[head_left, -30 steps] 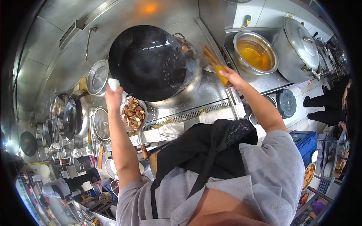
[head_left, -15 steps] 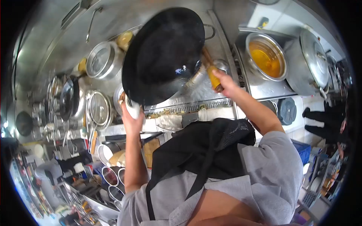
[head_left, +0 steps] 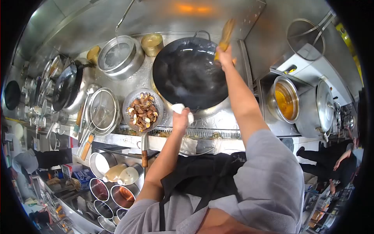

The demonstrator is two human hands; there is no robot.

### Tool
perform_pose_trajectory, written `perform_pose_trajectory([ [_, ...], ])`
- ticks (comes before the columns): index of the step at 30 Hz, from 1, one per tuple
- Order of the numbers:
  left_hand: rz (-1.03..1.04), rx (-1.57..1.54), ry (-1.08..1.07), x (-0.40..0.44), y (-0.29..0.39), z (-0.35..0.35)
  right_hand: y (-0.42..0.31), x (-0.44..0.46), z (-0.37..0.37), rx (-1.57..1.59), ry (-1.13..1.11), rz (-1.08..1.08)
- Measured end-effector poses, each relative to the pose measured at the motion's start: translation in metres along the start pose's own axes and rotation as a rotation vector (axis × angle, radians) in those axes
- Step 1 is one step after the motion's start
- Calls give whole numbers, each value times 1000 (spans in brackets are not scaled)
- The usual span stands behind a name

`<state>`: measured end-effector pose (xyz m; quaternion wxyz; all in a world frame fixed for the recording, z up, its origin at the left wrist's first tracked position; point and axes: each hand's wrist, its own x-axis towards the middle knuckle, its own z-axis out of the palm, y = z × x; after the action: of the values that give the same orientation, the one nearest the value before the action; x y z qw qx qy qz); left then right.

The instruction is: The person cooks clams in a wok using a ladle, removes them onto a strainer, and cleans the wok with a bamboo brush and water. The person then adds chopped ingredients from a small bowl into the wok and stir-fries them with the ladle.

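Observation:
A black wok (head_left: pixel 189 76) rests level on the stove, its inner surface wet and shiny. My left hand (head_left: pixel 181 121) is closed on a folded white cloth (head_left: pixel 178 107) at the wok's near rim; the wok's handle there is hidden. Beyond the wok's right side, my right hand (head_left: pixel 224 57) grips a bamboo wok brush (head_left: pixel 227 33), blurred and raised with its bristles away from me. Left of the wok, clams (head_left: pixel 143 111) fill a perforated strainer ladle (head_left: pixel 128 103), whose wooden handle (head_left: pixel 144 159) points towards me.
Back left stands a steel pot of water (head_left: pixel 117 56) under a running tap (head_left: pixel 126 13). Strainers (head_left: pixel 102 111) lie farther left. A bowl of orange oil (head_left: pixel 286 99) and a lidded pot (head_left: pixel 325 105) are on the right. Sauce containers (head_left: pixel 124 195) stand low left. Other people (head_left: pixel 331 158) are at the far right.
The wok has gone from tilted up to flat on the stove, uncovering the clams. My right hand has swung the brush up and away from the wok's inside. My view has shifted.

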<state>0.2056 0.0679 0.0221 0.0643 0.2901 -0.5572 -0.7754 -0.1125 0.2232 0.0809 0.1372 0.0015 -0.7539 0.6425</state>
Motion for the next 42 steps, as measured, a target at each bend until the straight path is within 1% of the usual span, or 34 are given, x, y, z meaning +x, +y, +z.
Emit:
perform_pose_trajectory([
  [1, -18, -51, 5, -1, -2, 3, -7, -9, 12, 94, -179, 597],
  [3, -13, -3, -100, 1, 1, -7, 62, -7, 53, 175, -104, 301],
  [5, -21, -67, -228, 6, -4, -25, 10, -75, 87, -26, 117, 336],
  [6, -54, -73, -216, 4, 1, -30, 21, -91, 96, -246, 18, 359],
  [7, -76, -78, -213, 6, 8, -35, 21, -105, 96, -381, -253, 441],
  [8, -86, -105, -268, 15, -8, -45, 21, -120, 94, -503, -458, 370],
  [9, -152, -124, -314, 11, 1, -50, 9, -144, 86, -622, -667, 298],
  [11, -256, -406, -122, -4, 6, -49, 2, -173, 46, -625, -1025, -22],
  [13, -372, -334, -96, -16, 3, -78, -77, -181, -10, -663, -1380, 161],
  [15, -390, -339, -40, -30, 6, -87, -89, -146, -70, -916, -1528, 187],
  [16, -448, -292, -96, -37, 8, -90, -82, -115, -97, -1029, -1545, 168],
  [17, -502, -243, -157, -41, 12, -90, -81, -79, -117, -1275, -1461, -20],
  [18, -486, -220, -169, -47, 17, -82, -105, -51, -108, -1539, -1373, 38],
  [19, -488, -217, -174, -49, 18, -75, -96, -21, -111, -1605, -1061, 37],
  [20, -490, -173, -216, -47, 20, -67, -87, 9, -113, -1605, -743, 41],
  [21, -488, -130, -254, -43, 21, -57, -78, 25, -112, -1504, -457, -84],
  [23, -442, -239, -183, -32, 14, -30, -80, 15, -64, -1222, -145, 61],
  [25, -336, -191, -88, -28, 36, -5, -15, 11, -18, -1081, -54, -61],
  [26, -189, -100, -57, -11, 13, 1, 11, -3, 10, -1060, -248, 54],
  [27, -186, -101, -54, -11, 11, 0, 35, -18, 38, -1031, -437, 174],
  [28, -192, -83, -113, -12, 12, -3, 133, -24, 71, -1174, -492, -74],
  [29, -191, -62, -177, -10, 13, -5, 20, -100, 80, -901, -630, 252],
  [30, -56, -158, -34, -7, -3, 6, -1, -134, 84, -783, -770, 149],
  [31, -40, -153, 28, -4, -12, 9, -37, -161, 74, -640, -918, 356],
  [32, -66, -116, 16, -6, -11, 8, 16, -164, 57, -592, -1044, -112],
  [33, -90, -81, 5, -7, -9, 7, -25, -162, 25, -754, -1197, -43],
  [34, -82, -92, 3, -4, -15, 9, -24, -138, -9, -923, -1253, -55],
  [35, -32, -67, 31, 0, -29, 8, -44, -106, -42, -948, -1214, 81],
  [36, 25, -39, 59, 4, -35, 8, -1, -39, -75, -1190, -1176, -319],
  [37, 37, -47, 60, 1, -27, 9, -42, -9, -87, -1505, -788, -36],
  [38, 1, -121, 11, -8, -16, 8, -81, 9, -87, -1563, -602, 60],
  [40, -32, -204, -59, -11, -18, 3, -76, 23, -78, -1143, 18, 55],
  [41, -170, -298, -69, -11, -28, -5, -63, 23, -71, -1149, 13, 65],
  [42, -235, -352, -94, -14, -24, -13, -41, 21, -54, -1161, -12, 112],
])
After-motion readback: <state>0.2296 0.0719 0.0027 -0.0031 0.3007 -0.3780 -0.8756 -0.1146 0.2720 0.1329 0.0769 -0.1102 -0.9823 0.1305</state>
